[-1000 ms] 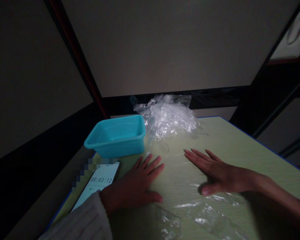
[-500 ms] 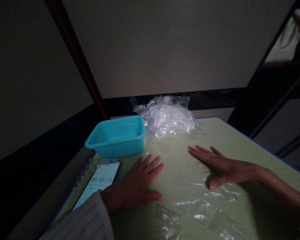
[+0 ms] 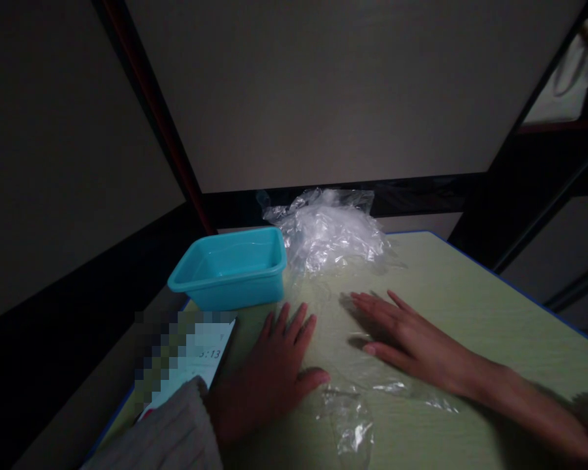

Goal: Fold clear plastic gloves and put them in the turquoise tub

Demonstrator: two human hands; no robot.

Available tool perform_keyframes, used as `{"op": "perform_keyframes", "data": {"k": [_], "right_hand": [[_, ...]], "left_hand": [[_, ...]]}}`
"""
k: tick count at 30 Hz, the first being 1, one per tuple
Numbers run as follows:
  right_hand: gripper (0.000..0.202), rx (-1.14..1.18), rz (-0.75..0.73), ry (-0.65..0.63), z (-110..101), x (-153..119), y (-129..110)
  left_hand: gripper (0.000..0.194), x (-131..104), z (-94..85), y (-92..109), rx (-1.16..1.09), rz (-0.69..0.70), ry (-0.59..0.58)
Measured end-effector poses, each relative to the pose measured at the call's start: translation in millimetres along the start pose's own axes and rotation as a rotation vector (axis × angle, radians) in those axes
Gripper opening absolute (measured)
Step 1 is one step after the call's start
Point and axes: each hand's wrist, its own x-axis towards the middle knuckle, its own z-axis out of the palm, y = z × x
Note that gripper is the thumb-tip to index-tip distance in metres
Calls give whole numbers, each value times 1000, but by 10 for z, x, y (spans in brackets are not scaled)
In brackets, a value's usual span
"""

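A clear plastic bag (image 3: 336,352) lies spread on the table between my hands, its near end crinkled and shiny. My left hand (image 3: 277,372) rests palm down at the bag's left side, fingers spread, holding nothing. Over the right part of the plastic is my right hand (image 3: 406,339), palm down with fingers stretched out and thumb apart; nothing is in it. Whether its palm presses on the plastic or hovers just above, I cannot tell. Farther back sits a heap of crumpled clear plastic bags (image 3: 328,232).
A turquoise plastic basin (image 3: 235,287) stands at the back left. In front of it lies a phone (image 3: 206,352) with a lit timer screen, partly covered by my sleeve and pixelation. The pale green table (image 3: 470,300) has a blue edge. Cabinet panels (image 3: 333,98) rise behind it.
My right hand has moved left, closer to my left hand. The near part of the plastic has shifted and bunched differently. My left hand stays almost in place.
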Motion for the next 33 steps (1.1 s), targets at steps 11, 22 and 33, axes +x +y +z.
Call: {"op": "perform_keyframes", "data": {"k": [11, 22, 33], "right_hand": [[81, 30, -100, -157, 196, -10, -50], [97, 174, -150, -351, -104, -100, 329], [116, 158, -97, -399, -207, -207, 511]], "left_hand": [[72, 12, 51, 7, 13, -20, 4], [72, 6, 36, -19, -37, -5, -1], [75, 25, 38, -20, -38, 5, 18]]}}
